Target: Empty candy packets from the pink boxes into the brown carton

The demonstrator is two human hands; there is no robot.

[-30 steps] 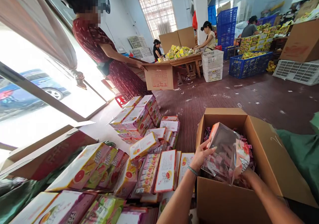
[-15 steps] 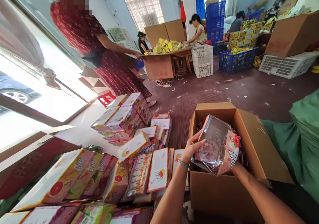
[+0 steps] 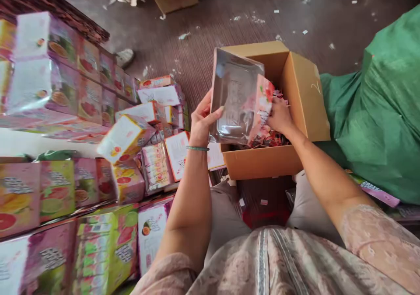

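Note:
My left hand (image 3: 203, 120) grips the left edge of a clear plastic tray pack (image 3: 234, 98), thumb on top. The pack has a pink printed end (image 3: 262, 107) with a flower picture, and it is tilted over an open cardboard box (image 3: 262, 164). Small pink and red sachets (image 3: 274, 138) lie inside the box. At the printed end, my right hand (image 3: 280, 116) is down among the sachets with curled fingers. Its fingertips are hidden, so what they hold cannot be made out.
Fruit-printed cartons (image 3: 62, 72) are stacked at the left, with more packs (image 3: 179, 153) close beside my left arm. A green sack (image 3: 387, 107) bulges at the right. Beyond the box, paper scraps lie on the dark floor (image 3: 229, 6). Another person's shoe (image 3: 124, 58) shows near the stack.
My view has tilted down. The tray pack now stands more upright in my left hand. My right hand, earlier hidden behind the printed end, now shows among the sachets.

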